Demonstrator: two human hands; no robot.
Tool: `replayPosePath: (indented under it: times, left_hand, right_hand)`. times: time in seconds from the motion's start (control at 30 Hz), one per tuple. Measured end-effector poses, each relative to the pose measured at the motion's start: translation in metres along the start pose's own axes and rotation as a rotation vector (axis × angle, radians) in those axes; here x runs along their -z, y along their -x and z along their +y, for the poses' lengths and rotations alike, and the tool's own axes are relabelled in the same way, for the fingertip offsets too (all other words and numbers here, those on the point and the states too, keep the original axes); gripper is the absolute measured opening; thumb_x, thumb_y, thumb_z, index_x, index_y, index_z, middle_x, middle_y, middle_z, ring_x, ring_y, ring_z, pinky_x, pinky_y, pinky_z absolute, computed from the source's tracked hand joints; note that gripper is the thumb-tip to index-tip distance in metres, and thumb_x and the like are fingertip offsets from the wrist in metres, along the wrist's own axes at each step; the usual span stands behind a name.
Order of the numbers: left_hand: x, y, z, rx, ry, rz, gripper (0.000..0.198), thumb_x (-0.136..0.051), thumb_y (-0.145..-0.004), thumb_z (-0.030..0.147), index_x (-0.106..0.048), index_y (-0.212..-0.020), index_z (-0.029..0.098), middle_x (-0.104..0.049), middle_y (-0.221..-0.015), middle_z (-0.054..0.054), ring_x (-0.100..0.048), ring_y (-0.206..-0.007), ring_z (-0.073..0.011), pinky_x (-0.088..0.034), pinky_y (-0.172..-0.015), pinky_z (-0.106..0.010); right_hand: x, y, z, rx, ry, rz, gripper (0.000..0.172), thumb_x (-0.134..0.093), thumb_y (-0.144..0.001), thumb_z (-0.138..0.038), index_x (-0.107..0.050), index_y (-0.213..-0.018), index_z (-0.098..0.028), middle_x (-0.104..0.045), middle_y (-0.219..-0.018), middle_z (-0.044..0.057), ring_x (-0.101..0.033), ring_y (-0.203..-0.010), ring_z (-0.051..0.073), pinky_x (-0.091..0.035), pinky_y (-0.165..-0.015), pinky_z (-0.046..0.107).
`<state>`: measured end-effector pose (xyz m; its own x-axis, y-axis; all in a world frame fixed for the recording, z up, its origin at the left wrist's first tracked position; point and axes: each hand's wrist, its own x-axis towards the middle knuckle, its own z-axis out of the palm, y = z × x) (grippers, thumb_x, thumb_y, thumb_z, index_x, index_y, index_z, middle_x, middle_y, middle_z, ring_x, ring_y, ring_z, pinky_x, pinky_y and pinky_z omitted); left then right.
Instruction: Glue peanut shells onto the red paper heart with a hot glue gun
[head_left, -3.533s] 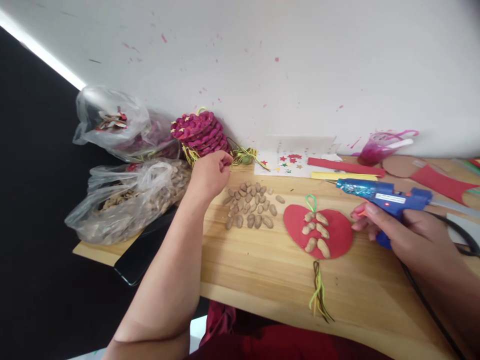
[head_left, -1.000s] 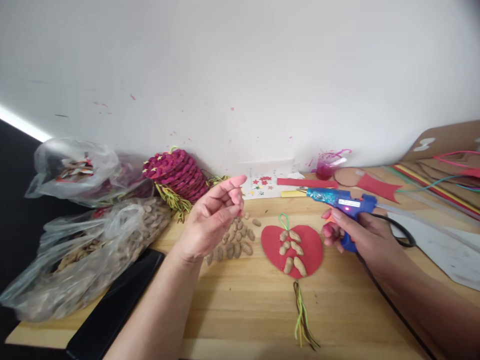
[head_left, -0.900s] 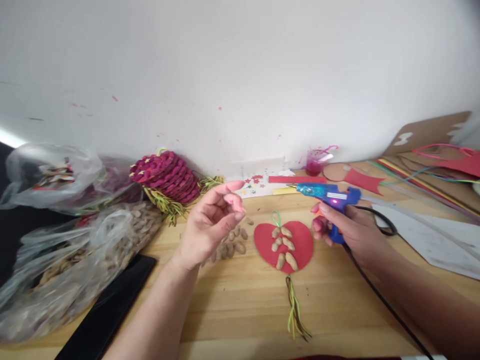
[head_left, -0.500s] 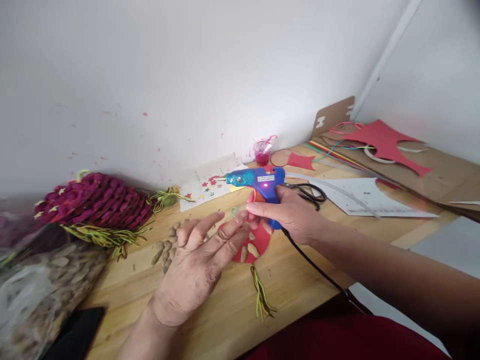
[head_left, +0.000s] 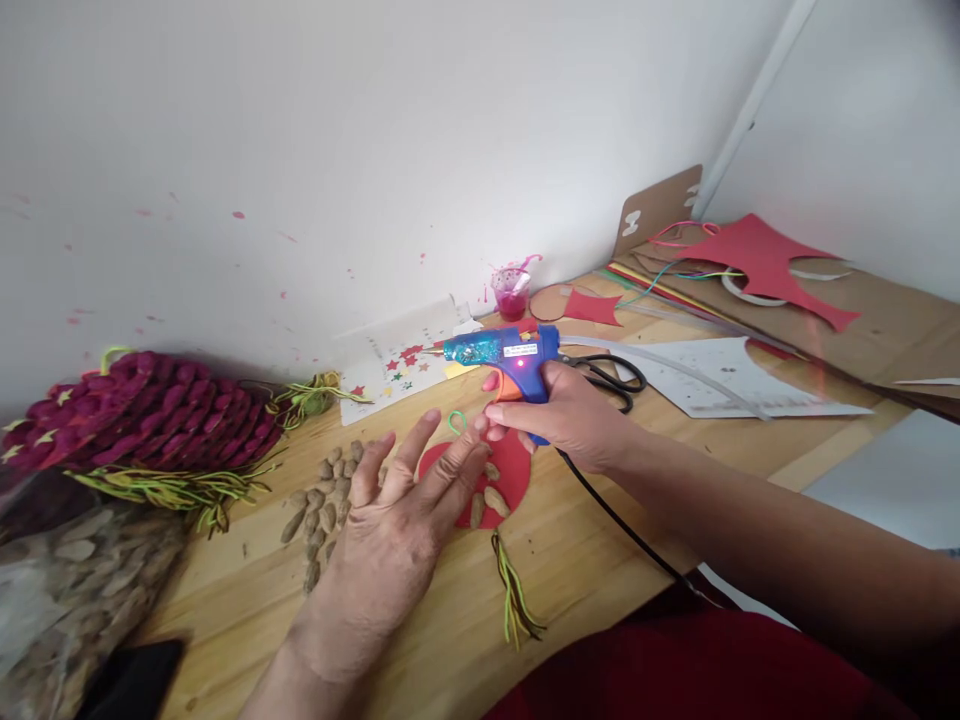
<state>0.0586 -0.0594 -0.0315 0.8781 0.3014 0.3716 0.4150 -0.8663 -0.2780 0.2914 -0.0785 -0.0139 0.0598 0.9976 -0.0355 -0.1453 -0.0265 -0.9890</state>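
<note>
Right hand (head_left: 579, 417) wraps the blue plastic glue gun (head_left: 487, 347), nozzle (head_left: 433, 351) away from skin — for safety, I judge; left hand (head_left: 397, 530), splayed, pinch unclear to me, partly covers the rounded red paper (head_left: 514, 475) toward the surface's (head_left: 585, 565) near edge.

The wooden bench (head_left: 585, 575) supports loose unshelled peanuts (head_left: 328, 516), a red cutout (head_left: 515, 478), a yarn tassel (head_left: 513, 592), black-handled scissors (head_left: 638, 374) and a plastic cup (head_left: 512, 302).

The left grip (head_left: 394, 535) hides part of the red cutout (head_left: 517, 475).
</note>
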Motion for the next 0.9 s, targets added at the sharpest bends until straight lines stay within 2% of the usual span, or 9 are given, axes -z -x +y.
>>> replayPosePath:
  times: [0.23, 0.47, 0.67, 0.9]
  left_hand:
    - [-0.003, 0.003, 0.005, -0.004, -0.033, -0.022, 0.046, -0.058, -0.094, 0.02, -0.061, -0.139, 0.028, -0.025, -0.17, 0.006, -0.011, -0.159, -0.0329, -0.002, -0.129, -0.053]
    - [-0.004, 0.002, 0.007, -0.01, -0.044, 0.032, 0.046, -0.059, -0.092, 0.015, -0.063, -0.136, 0.027, -0.027, -0.169, 0.007, -0.013, -0.158, -0.0325, -0.001, -0.13, -0.052]
    - [-0.001, 0.001, 0.006, 0.004, -0.049, 0.052, 0.044, -0.058, -0.094, 0.015, -0.064, -0.135, 0.03, -0.029, -0.168, 0.007, -0.014, -0.158, -0.0311, -0.002, -0.13, -0.051]
    - [0.006, 0.002, 0.005, 0.001, 0.039, 0.009, 0.044, -0.055, -0.096, 0.013, -0.062, -0.135, 0.031, -0.042, -0.162, 0.007, -0.011, -0.159, -0.0266, -0.003, -0.131, -0.049]
  right_hand:
    - [0.0, 0.002, -0.006, -0.014, 0.097, 0.039, 0.022, -0.07, -0.076, -0.013, -0.063, -0.096, -0.02, -0.07, -0.065, -0.003, -0.062, -0.054, 0.011, -0.044, -0.047, 0.02]
    - [-0.001, 0.004, -0.005, 0.008, 0.152, 0.094, 0.02, -0.071, -0.071, -0.009, -0.064, -0.087, -0.02, -0.07, -0.066, -0.004, -0.067, -0.061, 0.012, -0.049, -0.055, 0.02]
    - [0.001, 0.002, -0.001, -0.007, 0.08, 0.003, 0.025, -0.07, -0.075, -0.017, -0.063, -0.098, -0.021, -0.071, -0.068, -0.002, -0.07, -0.066, 0.015, -0.048, -0.052, 0.022]
    - [0.004, 0.002, -0.001, -0.01, 0.055, -0.033, 0.024, -0.071, -0.072, -0.013, -0.061, -0.092, -0.022, -0.068, -0.066, -0.003, -0.068, -0.064, 0.015, -0.045, -0.049, 0.022]
